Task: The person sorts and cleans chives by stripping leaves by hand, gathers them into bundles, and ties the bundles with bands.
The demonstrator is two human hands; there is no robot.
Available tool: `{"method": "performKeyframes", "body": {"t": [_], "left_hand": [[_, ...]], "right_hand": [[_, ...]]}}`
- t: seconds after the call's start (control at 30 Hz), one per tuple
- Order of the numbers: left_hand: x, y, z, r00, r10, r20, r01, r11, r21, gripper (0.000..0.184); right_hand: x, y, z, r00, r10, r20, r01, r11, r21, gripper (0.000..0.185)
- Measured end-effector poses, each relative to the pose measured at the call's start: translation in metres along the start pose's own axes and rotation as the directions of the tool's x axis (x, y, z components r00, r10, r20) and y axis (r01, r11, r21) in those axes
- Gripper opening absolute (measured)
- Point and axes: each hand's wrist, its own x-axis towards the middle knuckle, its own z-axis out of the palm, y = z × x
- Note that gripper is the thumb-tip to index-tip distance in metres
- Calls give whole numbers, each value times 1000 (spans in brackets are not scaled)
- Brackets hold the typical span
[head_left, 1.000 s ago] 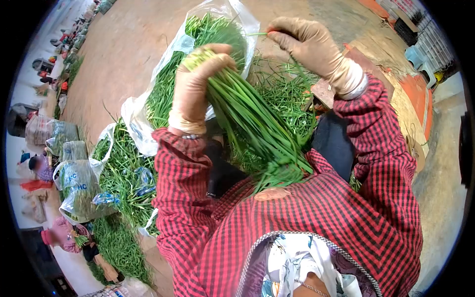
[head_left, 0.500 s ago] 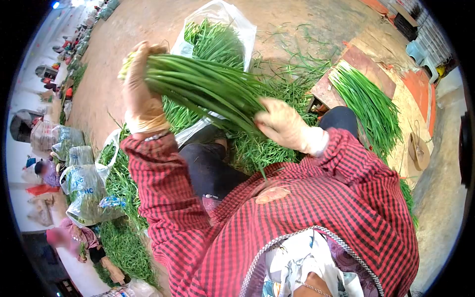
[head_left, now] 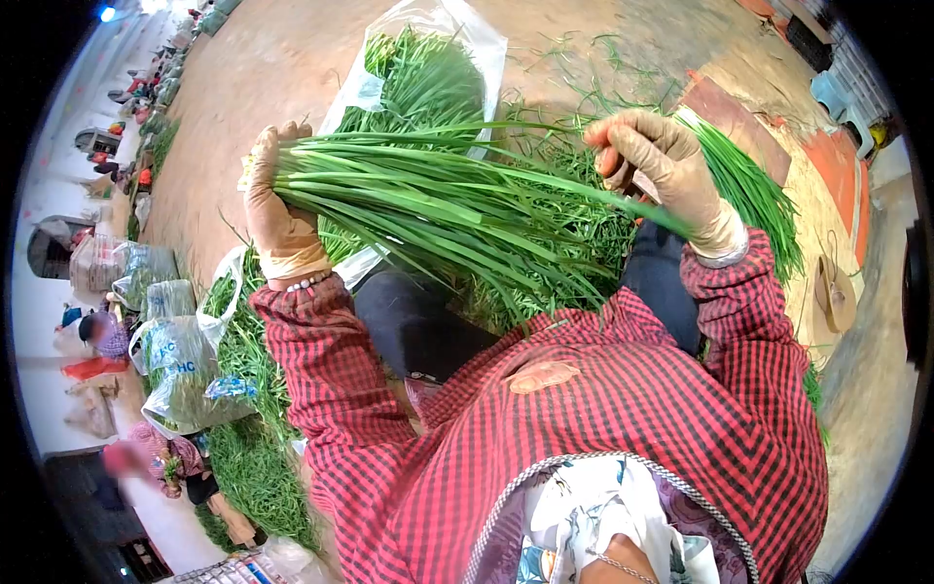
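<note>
A long bundle of garlic chives [head_left: 438, 195] lies across the middle of the view, pale bases to the left and green tips fanned out to the right. My left hand [head_left: 268, 200], in a thin tan glove, is closed round the bundle near its base end. Beyond the leaf tips, my gloved right hand [head_left: 657, 165] is raised with its fingers curled and thumb against them. One long leaf blade [head_left: 584, 188] stretches out past those fingers, blurred at its end. Whether they pinch it cannot be seen.
Ahead stands an open white plastic bag [head_left: 491, 58] of chives. More trimmed chives [head_left: 744, 185] rest on a board [head_left: 744, 122] at right, near a sandal [head_left: 834, 292]. Loose leaves [head_left: 263, 477] cover the floor at left beside a filled clear bag [head_left: 180, 375]. Other people sit farther left.
My right hand has let go of the leaf end, moving up and right. The bundle's tips have spread apart. My left hand keeps its hold, nearly in place.
</note>
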Motion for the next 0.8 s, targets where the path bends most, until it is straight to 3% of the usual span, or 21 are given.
{"method": "performKeyframes", "body": {"t": [0.03, 0.1, 0.17, 0.23, 0.27, 0.33, 0.37, 0.4, 0.43, 0.47, 0.53, 0.57, 0.63, 0.67, 0.73, 0.77, 0.8], "left_hand": [[1, -2, -2, 1000, -2, 3, 2, 1000, 3, 17], [4, -6, -4, 988, 28, 155, -25, 999, -22, 16], [3, -8, 0, 992, 20, 122, -20, 1000, -1, 17], [-1, -12, 9, 995, 12, 95, -14, 1000, 19, 17], [-3, -17, 17, 991, 2, 136, -13, 997, 82, 20], [-15, -27, 45, 976, -72, 203, 37, 984, 173, 29], [-22, -34, 61, 963, -95, 253, 40, 977, 211, 35], [-32, -41, 80, 946, -111, 305, 59, 983, 176, 37], [-41, -47, 98, 927, -125, 353, 79, 987, 142, 39], [-45, -51, 113, 910, -77, 407, 17, 989, 147, 42], [-41, -62, 132, 868, -13, 496, -18, 998, 58, 54], [-45, -64, 143, 868, -22, 497, -8, 998, 58, 54], [-56, -69, 164, 828, 48, 559, -10, 997, -72, 57], [-56, -75, 167, 801, -13, 599, 14, 1000, 3, 60], [-53, -114, 158, 784, -79, 616, -93, 966, 242, 64], [-54, -133, 150, 738, -206, 642, -41, 937, 347, 63], [-56, -151, 142, 679, -329, 657, -6, 892, 453, 63]], "right_hand": [[0, -10, 2, 995, -92, 28, 90, 994, 54, 32], [10, -23, -20, 989, -141, -37, 143, 987, 73, 30], [17, -25, -22, 979, -183, -95, 191, 978, 88, 29], [30, -28, 3, 950, -265, -164, 257, 964, -72, 33], [34, -28, 15, 955, -295, 1, 292, 945, -150, 47], [39, -29, 42, 961, -227, 159, 256, 945, -202, 92], [49, -22, 49, 938, -255, 236, 333, 853, -402, 107], [53, -18, 59, 936, -228, 269, 322, 860, -395, 117], [56, -9, 69, 938, -201, 283, 284, 913, -294, 114], [59, 7, 82, 928, -279, 246, 298, 954, -42, 109], [61, 15, 93, 935, -334, 120, 247, 855, 456, 96], [61, 17, 81, 961, -244, 131, 179, 908, 378, 85], [56, 14, 59, 992, -97, 83, 52, 900, 432, 75], [59, 24, 48, 989, -145, -34, 141, 843, 519, 60], [62, 29, 11, 979, -120, -167, 174, 918, 356, 42], [64, 32, -9, 969, -103, -225, 174, 930, 323, 37], [62, 34, -26, 950, -23, -311, 159, 893, 421, 34]]}}
